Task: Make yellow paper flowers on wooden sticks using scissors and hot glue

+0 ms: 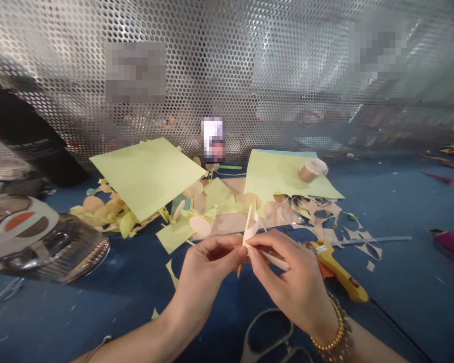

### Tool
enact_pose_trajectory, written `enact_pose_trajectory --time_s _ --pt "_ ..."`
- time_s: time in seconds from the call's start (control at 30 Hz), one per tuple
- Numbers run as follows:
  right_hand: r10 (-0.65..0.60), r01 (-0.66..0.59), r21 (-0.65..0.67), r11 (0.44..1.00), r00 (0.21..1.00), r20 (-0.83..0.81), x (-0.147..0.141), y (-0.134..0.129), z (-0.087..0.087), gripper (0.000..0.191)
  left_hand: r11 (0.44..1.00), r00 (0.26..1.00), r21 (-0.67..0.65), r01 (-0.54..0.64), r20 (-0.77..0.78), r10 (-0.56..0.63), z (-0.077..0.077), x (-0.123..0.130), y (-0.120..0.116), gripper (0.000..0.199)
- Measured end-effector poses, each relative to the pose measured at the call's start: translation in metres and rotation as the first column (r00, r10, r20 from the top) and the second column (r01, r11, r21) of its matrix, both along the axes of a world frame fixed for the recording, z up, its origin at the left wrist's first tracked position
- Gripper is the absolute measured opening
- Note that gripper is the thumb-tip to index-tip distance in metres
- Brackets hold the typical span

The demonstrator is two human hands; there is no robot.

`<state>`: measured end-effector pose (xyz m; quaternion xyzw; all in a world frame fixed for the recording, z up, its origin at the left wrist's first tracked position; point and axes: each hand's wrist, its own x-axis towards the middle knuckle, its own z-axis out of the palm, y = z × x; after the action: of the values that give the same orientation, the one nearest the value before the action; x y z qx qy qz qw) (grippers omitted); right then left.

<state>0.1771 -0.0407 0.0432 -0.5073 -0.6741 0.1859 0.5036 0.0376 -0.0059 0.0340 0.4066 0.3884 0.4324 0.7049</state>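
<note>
In front of me, my left hand (219, 257) is closed in a pinch around a thin yellow stick (247, 224), which stands nearly upright. A pale pink curled paper piece (252, 229) sits against the stick, pinched by my right hand (287, 267). The fingertips of both hands almost meet there and partly hide where paper and stick touch. Below the hands lies a pair of scissors (267, 315) with large loop handles. To the right of my right wrist rests a yellow glue gun (338, 269) with a black cord.
Yellow paper sheets (147, 171) lie behind, among cut ovals and scraps. A tape roll (313, 170) stands on the right-hand sheet (265, 171). Pink cut-out offcuts (325, 214) spread rightward. A clear container (68, 247) lies left; a phone (213, 138) leans on the perforated metal panel (227, 65).
</note>
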Motion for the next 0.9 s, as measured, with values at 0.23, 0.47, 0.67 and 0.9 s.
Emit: enact_pose_trajectory --time_s 0.23,0.47,0.67,0.9 --pt "0.003 -0.004 0.012 1.000 1.000 0.018 0.0013 -0.0021 -0.0001 0.015 1.000 1.000 -0.007 0.001 0.003 -0.001 0.0012 -0.0007 -0.0003 0.012" --pt "0.001 -0.002 0.029 1.000 1.000 0.022 0.0023 -0.0045 -0.0002 0.018 0.998 0.998 -0.039 0.041 0.057 -0.038 0.0060 -0.0019 -0.0012 0.012" --pt "0.017 -0.020 0.056 0.998 0.999 0.045 0.0018 -0.0063 0.0010 0.020 0.998 0.999 -0.054 0.026 0.029 -0.025 0.0030 -0.0025 0.0003 0.015" --pt "0.012 -0.021 0.102 0.995 0.996 0.093 0.0018 -0.0062 0.0000 0.024 0.999 1.000 -0.045 0.019 0.019 -0.018 0.0031 -0.0026 -0.0009 0.015"
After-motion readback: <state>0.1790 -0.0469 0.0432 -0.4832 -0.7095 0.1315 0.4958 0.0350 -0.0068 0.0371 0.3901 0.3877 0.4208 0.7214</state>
